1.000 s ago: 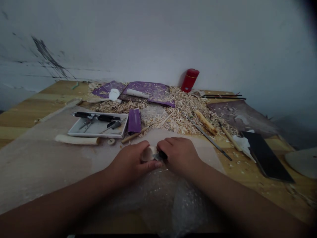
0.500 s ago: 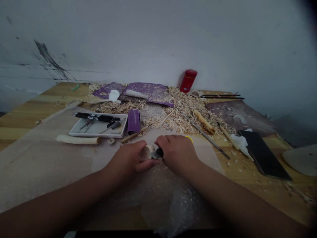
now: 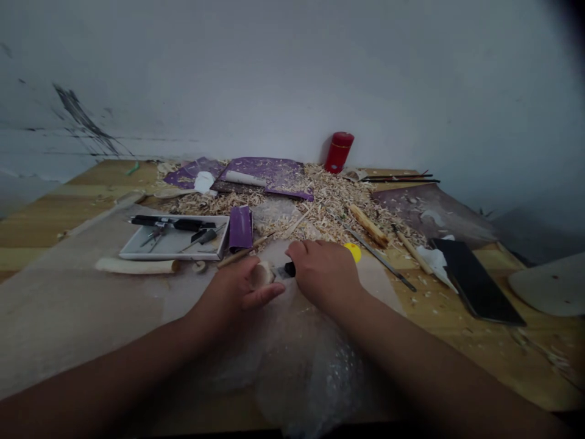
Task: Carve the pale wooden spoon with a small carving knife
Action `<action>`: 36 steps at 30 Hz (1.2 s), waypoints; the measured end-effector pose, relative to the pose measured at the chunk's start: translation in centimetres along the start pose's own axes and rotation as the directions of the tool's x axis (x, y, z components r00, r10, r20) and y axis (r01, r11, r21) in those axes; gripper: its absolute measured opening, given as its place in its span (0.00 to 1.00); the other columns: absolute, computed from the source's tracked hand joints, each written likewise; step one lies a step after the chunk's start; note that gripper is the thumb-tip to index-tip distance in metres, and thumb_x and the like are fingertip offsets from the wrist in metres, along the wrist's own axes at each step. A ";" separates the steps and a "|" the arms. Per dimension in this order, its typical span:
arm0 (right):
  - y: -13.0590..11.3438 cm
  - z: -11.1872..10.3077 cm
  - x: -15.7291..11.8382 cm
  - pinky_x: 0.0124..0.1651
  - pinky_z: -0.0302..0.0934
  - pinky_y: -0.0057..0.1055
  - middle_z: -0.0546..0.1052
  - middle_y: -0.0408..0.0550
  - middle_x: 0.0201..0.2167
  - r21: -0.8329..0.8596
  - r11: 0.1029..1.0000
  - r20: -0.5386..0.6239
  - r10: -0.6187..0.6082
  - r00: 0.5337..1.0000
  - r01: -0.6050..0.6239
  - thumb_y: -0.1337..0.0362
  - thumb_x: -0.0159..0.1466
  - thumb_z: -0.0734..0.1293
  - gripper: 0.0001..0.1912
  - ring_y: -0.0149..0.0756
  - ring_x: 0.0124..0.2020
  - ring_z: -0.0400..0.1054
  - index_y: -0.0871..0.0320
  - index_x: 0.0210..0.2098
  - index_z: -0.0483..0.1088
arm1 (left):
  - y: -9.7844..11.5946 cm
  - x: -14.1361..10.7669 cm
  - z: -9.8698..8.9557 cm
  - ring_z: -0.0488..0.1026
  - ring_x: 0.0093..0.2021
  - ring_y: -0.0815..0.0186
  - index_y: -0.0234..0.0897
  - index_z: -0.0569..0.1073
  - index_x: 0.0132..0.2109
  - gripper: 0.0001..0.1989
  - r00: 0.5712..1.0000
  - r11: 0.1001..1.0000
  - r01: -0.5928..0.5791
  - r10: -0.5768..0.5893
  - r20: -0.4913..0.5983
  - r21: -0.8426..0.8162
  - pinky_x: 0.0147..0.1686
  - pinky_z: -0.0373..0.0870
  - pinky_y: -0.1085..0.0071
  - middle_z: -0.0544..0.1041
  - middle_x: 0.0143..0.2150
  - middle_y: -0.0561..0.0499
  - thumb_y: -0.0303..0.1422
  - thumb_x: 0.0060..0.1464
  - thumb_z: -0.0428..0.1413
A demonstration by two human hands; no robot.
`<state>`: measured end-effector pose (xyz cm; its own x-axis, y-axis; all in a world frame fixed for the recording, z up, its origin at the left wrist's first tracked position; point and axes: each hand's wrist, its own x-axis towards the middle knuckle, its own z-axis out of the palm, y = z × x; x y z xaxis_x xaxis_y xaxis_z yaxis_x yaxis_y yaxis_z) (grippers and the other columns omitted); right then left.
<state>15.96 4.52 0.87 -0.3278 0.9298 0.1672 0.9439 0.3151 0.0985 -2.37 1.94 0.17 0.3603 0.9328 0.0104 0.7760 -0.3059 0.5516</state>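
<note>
My left hand (image 3: 231,288) grips a small pale piece of carved wood (image 3: 261,275) between fingers and thumb. My right hand (image 3: 323,273) is closed around a black-handled carving knife (image 3: 289,269), and most of the handle is hidden in my fist. The short steel blade lies against or very close to the wood, and I cannot tell which. Both hands rest above a sheet of bubble wrap (image 3: 301,366) spread on a beige paper sheet (image 3: 91,305).
Behind my hands, a white tray (image 3: 173,251) holds dark tools, with purple sandpaper (image 3: 240,228) beside it. A heap of wood shavings (image 3: 331,204) spreads across the wooden table (image 3: 503,347). Around it lie a yellow disc (image 3: 352,251), a steel rod (image 3: 377,256), a black board (image 3: 473,280) and a red canister (image 3: 339,152).
My left hand has drawn the wood slightly leftward, away from the knife. More of the yellow disc shows beyond my right hand, and the whole scene has shifted slightly in view.
</note>
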 end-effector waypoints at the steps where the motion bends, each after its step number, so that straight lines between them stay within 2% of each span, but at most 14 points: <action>1: 0.8 0.0 0.3 0.28 0.50 0.30 0.73 0.50 0.28 -0.027 0.997 0.035 0.076 0.996 -0.075 0.66 0.59 0.54 0.11 0.37 0.29 0.66 0.57 0.35 0.66 | 0.2 -0.2 -0.2 0.60 0.21 0.70 0.37 0.61 0.25 0.18 1.000 1.000 -0.005 0.005 0.005 -0.011 0.20 0.54 0.75 0.62 0.19 0.57 0.49 0.43 0.49; 3: 2.2 0.0 0.7 0.27 0.49 0.29 0.73 0.51 0.28 -0.082 0.967 0.072 0.246 0.967 -0.240 0.66 0.58 0.55 0.11 0.37 0.28 0.66 0.58 0.35 0.66 | 0.6 -0.5 -0.6 0.58 0.19 0.71 0.37 0.59 0.23 0.18 1.000 0.999 -0.005 0.006 0.022 -0.034 0.19 0.53 0.75 0.60 0.17 0.58 0.49 0.43 0.49; 4: 2.5 0.0 0.8 0.27 0.49 0.28 0.73 0.50 0.28 -0.077 0.952 0.028 0.298 0.954 -0.295 0.65 0.59 0.54 0.12 0.37 0.29 0.66 0.57 0.36 0.66 | 0.6 -0.4 -0.7 0.59 0.20 0.71 0.37 0.59 0.24 0.18 1.000 1.000 0.001 -0.001 0.009 -0.021 0.19 0.53 0.75 0.61 0.18 0.58 0.48 0.43 0.49; 5: 2.5 -0.1 0.8 0.27 0.49 0.28 0.73 0.50 0.29 -0.045 0.956 -0.002 0.290 0.957 -0.290 0.63 0.59 0.54 0.12 0.37 0.29 0.66 0.56 0.36 0.66 | 0.5 -0.3 -0.7 0.60 0.21 0.70 0.37 0.61 0.26 0.18 1.000 1.000 0.010 -0.010 -0.002 0.002 0.20 0.54 0.75 0.63 0.19 0.57 0.48 0.43 0.49; 8: 0.8 -0.5 0.1 0.27 0.48 0.28 0.74 0.46 0.29 0.096 0.993 -0.040 0.073 0.997 -0.069 0.60 0.59 0.54 0.11 0.35 0.29 0.66 0.54 0.33 0.66 | -0.1 0.6 -0.5 0.63 0.24 0.67 0.36 0.64 0.29 0.20 1.000 0.999 0.020 -0.019 -0.020 0.032 0.22 0.56 0.73 0.66 0.22 0.54 0.50 0.43 0.48; 10: -0.6 -0.7 -0.5 0.27 0.47 0.28 0.74 0.44 0.28 0.160 0.985 -0.045 -0.054 0.998 0.060 0.58 0.60 0.53 0.12 0.34 0.28 0.66 0.54 0.31 0.66 | -0.5 1.2 -0.2 0.64 0.25 0.66 0.35 0.65 0.31 0.21 1.000 0.999 0.018 -0.017 -0.021 0.042 0.23 0.57 0.73 0.67 0.23 0.53 0.51 0.43 0.48; 12: -1.5 -0.7 -0.9 0.26 0.46 0.28 0.74 0.45 0.26 0.182 0.977 -0.041 -0.106 0.994 0.112 0.58 0.60 0.53 0.13 0.33 0.28 0.66 0.55 0.30 0.66 | -0.8 1.5 0.1 0.64 0.25 0.65 0.34 0.66 0.33 0.23 1.000 0.998 0.019 -0.018 -0.021 0.059 0.23 0.57 0.72 0.68 0.24 0.52 0.52 0.42 0.48; 17: -1.7 -0.4 -1.0 0.25 0.45 0.29 0.73 0.44 0.26 0.150 0.978 -0.028 -0.140 0.990 0.143 0.58 0.59 0.54 0.12 0.35 0.26 0.66 0.55 0.30 0.66 | -1.1 1.6 0.4 0.65 0.26 0.64 0.35 0.67 0.35 0.24 1.000 0.996 -0.025 0.025 -0.005 0.083 0.24 0.57 0.71 0.69 0.25 0.51 0.52 0.41 0.48; 23: -2.1 0.1 -0.8 0.24 0.44 0.29 0.72 0.44 0.25 0.099 0.979 -0.042 -0.175 0.984 0.179 0.58 0.58 0.57 0.09 0.36 0.25 0.65 0.55 0.29 0.64 | -1.2 1.3 0.4 0.64 0.26 0.65 0.36 0.66 0.31 0.22 0.997 0.991 -0.077 0.076 0.015 0.106 0.24 0.56 0.72 0.68 0.24 0.52 0.52 0.42 0.48; 30: -2.1 0.4 -0.5 0.26 0.45 0.30 0.72 0.46 0.24 0.028 0.989 -0.110 -0.141 0.984 0.145 0.61 0.62 0.52 0.14 0.34 0.25 0.65 0.57 0.28 0.65 | -0.4 0.6 0.2 0.62 0.22 0.67 0.36 0.63 0.27 0.22 0.999 0.994 -0.042 0.040 0.024 0.097 0.21 0.51 0.73 0.65 0.21 0.53 0.53 0.44 0.46; 36: -2.6 -0.1 -0.5 0.27 0.47 0.30 0.73 0.47 0.25 0.006 0.995 -0.110 -0.100 0.989 0.101 0.61 0.62 0.51 0.14 0.36 0.26 0.66 0.57 0.29 0.65 | -0.4 1.1 0.1 0.63 0.25 0.66 0.35 0.66 0.32 0.23 0.999 0.999 -0.021 0.020 0.033 0.033 0.23 0.54 0.72 0.68 0.24 0.52 0.52 0.45 0.45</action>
<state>13.65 3.27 0.61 -0.4224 0.8673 0.2634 0.9063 0.4083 0.1090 -2.22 3.04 -0.08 0.3923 0.9198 -0.0059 0.7851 -0.3315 0.5232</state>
